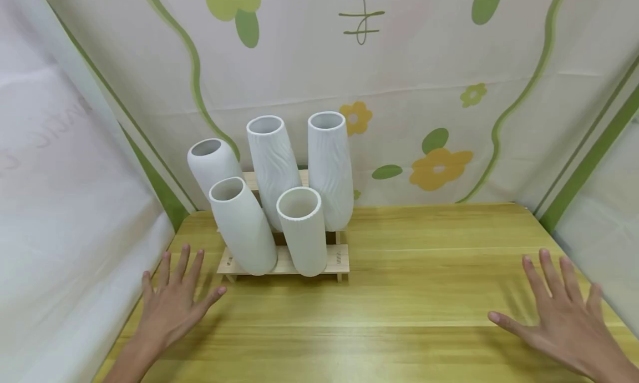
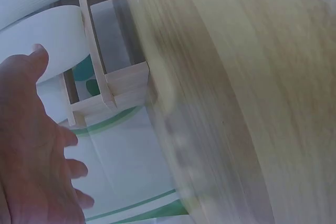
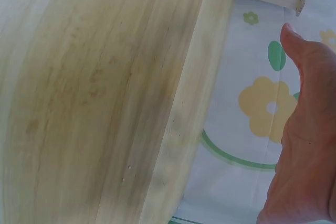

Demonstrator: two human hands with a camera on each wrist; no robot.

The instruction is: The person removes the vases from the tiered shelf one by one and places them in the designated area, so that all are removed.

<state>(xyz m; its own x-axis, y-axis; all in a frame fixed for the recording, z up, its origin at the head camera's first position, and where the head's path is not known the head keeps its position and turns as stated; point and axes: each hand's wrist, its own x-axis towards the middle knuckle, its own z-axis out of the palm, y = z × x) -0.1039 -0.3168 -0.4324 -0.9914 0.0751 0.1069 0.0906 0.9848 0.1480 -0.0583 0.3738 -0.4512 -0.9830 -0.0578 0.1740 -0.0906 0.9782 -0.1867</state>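
Right hand (image 1: 566,313) and left hand (image 1: 172,308), spread-fingered, gripping nothing, over wooden tabletop (image 1: 424,272). Just right of left hand: five white vases (image 1: 272,177) on tiered wooden rack (image 1: 337,256). Possible toppling, given tall, close-set shapes, if bumped while reaching.

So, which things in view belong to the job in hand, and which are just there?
Probably the job:
five white vases
wooden stand under them
left hand, empty
right hand, empty

Just there:
table
flowered cloth behind
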